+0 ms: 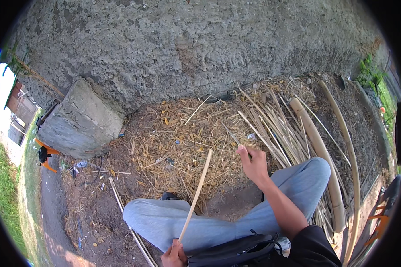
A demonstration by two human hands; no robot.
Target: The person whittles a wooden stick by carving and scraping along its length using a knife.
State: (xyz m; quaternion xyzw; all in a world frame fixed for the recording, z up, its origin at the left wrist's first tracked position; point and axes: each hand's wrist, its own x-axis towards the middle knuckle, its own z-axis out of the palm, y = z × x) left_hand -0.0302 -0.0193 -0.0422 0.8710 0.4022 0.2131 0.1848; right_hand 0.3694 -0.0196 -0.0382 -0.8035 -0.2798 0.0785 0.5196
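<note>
Dirt gnd (103, 233) w/ scattered straw (200, 135), dry lvs (166, 121), bamboo strips (284, 133) & thick pole (317, 149) on R.

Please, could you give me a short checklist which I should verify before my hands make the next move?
1. Left hand grips the pale strip: ok, near its lower end.
2. Right hand holds the thin knife: ok.
3. Knife and strip are apart: ok.
4. Knife tip points away from the legs: ok.
5. Strip does not touch the legs: cannot tell; it crosses over one in this view.
6. Knife is sharp: cannot tell.
</note>
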